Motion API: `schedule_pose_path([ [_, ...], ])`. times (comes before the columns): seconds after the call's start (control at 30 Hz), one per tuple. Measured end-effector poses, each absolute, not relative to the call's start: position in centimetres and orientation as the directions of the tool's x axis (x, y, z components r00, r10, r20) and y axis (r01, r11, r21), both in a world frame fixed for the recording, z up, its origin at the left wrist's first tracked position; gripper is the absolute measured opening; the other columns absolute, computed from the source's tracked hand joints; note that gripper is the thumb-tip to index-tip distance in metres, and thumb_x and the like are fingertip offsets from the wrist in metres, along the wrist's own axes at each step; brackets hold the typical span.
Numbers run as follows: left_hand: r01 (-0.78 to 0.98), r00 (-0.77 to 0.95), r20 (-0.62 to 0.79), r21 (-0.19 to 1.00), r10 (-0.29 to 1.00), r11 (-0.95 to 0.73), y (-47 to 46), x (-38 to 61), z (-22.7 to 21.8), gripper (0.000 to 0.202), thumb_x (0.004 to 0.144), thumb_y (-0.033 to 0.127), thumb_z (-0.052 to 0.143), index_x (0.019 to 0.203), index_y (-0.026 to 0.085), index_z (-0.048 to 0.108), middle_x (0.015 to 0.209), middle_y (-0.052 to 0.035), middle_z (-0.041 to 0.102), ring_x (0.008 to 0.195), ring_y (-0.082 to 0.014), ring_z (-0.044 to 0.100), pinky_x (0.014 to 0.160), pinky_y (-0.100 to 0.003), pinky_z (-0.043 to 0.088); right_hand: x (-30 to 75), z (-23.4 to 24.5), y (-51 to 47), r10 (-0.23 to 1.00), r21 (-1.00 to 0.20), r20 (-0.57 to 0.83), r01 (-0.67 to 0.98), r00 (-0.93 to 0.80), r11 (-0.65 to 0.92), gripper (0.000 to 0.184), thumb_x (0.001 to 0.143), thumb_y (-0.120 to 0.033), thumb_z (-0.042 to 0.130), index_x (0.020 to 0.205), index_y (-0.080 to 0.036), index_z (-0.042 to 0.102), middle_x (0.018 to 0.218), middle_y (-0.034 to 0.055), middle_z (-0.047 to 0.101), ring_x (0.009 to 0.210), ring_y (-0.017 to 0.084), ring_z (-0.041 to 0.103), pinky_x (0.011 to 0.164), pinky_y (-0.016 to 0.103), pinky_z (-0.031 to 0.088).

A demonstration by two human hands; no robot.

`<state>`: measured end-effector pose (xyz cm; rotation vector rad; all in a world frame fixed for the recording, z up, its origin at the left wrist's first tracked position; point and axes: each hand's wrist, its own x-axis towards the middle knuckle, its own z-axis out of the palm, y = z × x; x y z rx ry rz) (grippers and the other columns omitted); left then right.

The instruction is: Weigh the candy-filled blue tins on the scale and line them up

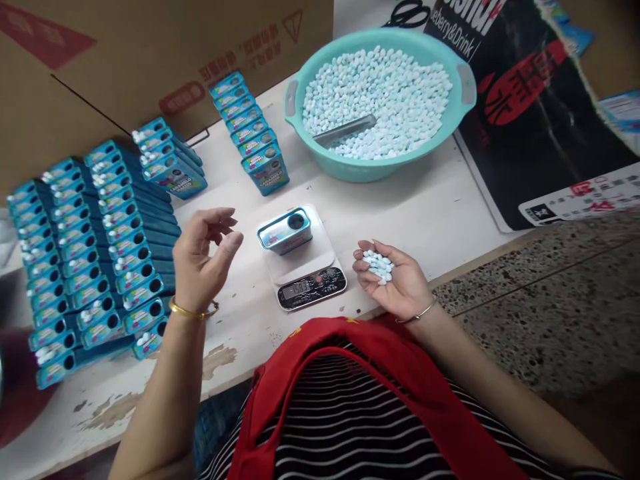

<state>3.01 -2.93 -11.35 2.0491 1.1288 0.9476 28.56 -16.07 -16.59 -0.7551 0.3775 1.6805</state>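
My right hand [393, 280] is turned palm up, its fingers curled round a small heap of pale blue and white candies [379, 265]. Just left of the scale, my left hand [205, 250] hovers with thumb and fingers apart and nothing between them. On the digital kitchen scale [327, 257] stands a blue candy tin [284, 233] with a round dark opening in its top. The scale's lit display is too blurred to read surely. Neither hand touches the tin.
A teal basin [350, 170] full of candies, with a metal scoop [345, 130] in it, stands at the back. Rows of blue tins [133, 243] fill the left; a shorter row [263, 163] stands behind the scale. A cardboard box [150, 47] and a black bag [545, 120] flank the table.
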Motion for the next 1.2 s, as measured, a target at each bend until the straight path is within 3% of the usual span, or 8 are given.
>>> schedule_pose_path([
  [0.2,0.421,0.448,0.264,0.781,0.854,-0.462,-2.6,3.0,-13.9,0.037,0.082,0.044,0.061,0.112,0.022,0.059,0.102,-0.0055,0.06,0.085,-0.0159,0.058,0.076,-0.032,0.048,28.6,-16.5,-15.9,0.752,-0.168,-0.656,-0.959,-0.064,-0.228,0.013,0.084,-0.02,0.051,0.085,-0.013,0.062,0.07,0.0033,0.06,0.057,0.007,0.053,0.04,0.012,0.04],
  [0.33,0.392,0.521,0.275,0.764,0.808,-0.513,-2.8,4.2,-15.3,0.054,0.073,0.052,0.068,0.116,0.022,0.057,0.109,-0.0069,0.06,0.097,-0.0202,0.057,0.083,-0.035,0.047,27.7,-16.7,-15.4,0.77,-0.152,-0.628,-0.953,-0.112,-0.263,0.013,0.083,-0.022,0.054,0.085,-0.013,0.063,0.071,0.003,0.061,0.059,0.007,0.054,0.04,0.013,0.04],
  [0.47,0.391,0.578,0.289,0.722,0.763,-0.57,-3.4,6.3,-16.0,0.052,0.077,0.045,0.067,0.121,0.023,0.051,0.114,-0.0078,0.061,0.103,-0.0213,0.058,0.086,-0.037,0.046,26.0,-16.6,-14.0,0.764,-0.126,-0.626,-0.946,-0.158,-0.299,0.015,0.082,-0.023,0.055,0.084,-0.011,0.063,0.07,0.0045,0.062,0.056,0.008,0.055,0.039,0.014,0.038],
  [0.53,0.411,0.656,0.346,0.582,0.671,-0.702,-3.7,7.1,-15.2,0.043,0.082,0.035,0.062,0.122,0.024,0.051,0.112,-0.0076,0.063,0.098,-0.021,0.058,0.084,-0.039,0.044,25.0,-16.3,-13.0,0.752,-0.109,-0.64,-0.95,-0.158,-0.292,0.015,0.084,-0.023,0.053,0.08,-0.011,0.062,0.065,0.004,0.061,0.051,0.008,0.054,0.036,0.015,0.036],
  [0.67,0.415,0.808,0.409,0.116,0.424,-0.902,-4.5,7.9,-12.8,0.044,0.082,0.019,0.059,0.124,0.031,0.053,0.114,-0.0068,0.065,0.093,-0.023,0.057,0.083,-0.043,0.035,23.8,-15.7,-11.4,0.752,-0.073,-0.645,-0.968,-0.137,-0.239,0.016,0.085,-0.024,0.053,0.074,-0.014,0.058,0.054,-0.0008,0.057,0.042,0.009,0.051,0.032,0.017,0.033],
  [0.83,0.427,0.812,0.476,-0.089,0.338,-0.9,-5.3,7.9,-11.8,0.045,0.083,0.012,0.056,0.123,0.032,0.055,0.107,-0.0047,0.068,0.092,-0.0219,0.057,0.078,-0.039,0.032,23.1,-15.5,-10.8,0.723,-0.037,-0.673,-0.969,-0.156,-0.244,0.017,0.087,-0.023,0.05,0.075,-0.013,0.058,0.052,-0.0013,0.057,0.04,0.009,0.05,0.03,0.016,0.032],
  [1.0,0.441,0.791,0.497,-0.058,0.357,-0.896,-5.2,7.3,-13.4,0.048,0.079,0.009,0.058,0.123,0.028,0.055,0.106,-0.0068,0.067,0.09,-0.0226,0.054,0.078,-0.039,0.033,22.9,-15.5,-10.9,0.72,-0.039,-0.679,-0.973,-0.143,-0.229,0.02,0.088,-0.019,0.044,0.073,-0.013,0.056,0.051,-0.0009,0.056,0.039,0.008,0.048,0.03,0.016,0.03],
  [1.2,0.475,0.748,0.511,0.033,0.423,-0.879,-5.5,7.1,-13.8,0.055,0.079,0.013,0.061,0.128,0.035,0.05,0.11,-0.0052,0.066,0.09,-0.0236,0.055,0.079,-0.041,0.032,23.3,-15.6,-11.2,0.736,-0.057,-0.662,-0.97,-0.141,-0.237,0.011,0.083,-0.018,0.05,0.076,-0.013,0.057,0.054,-0.0006,0.058,0.04,0.008,0.049,0.03,0.016,0.03],
])
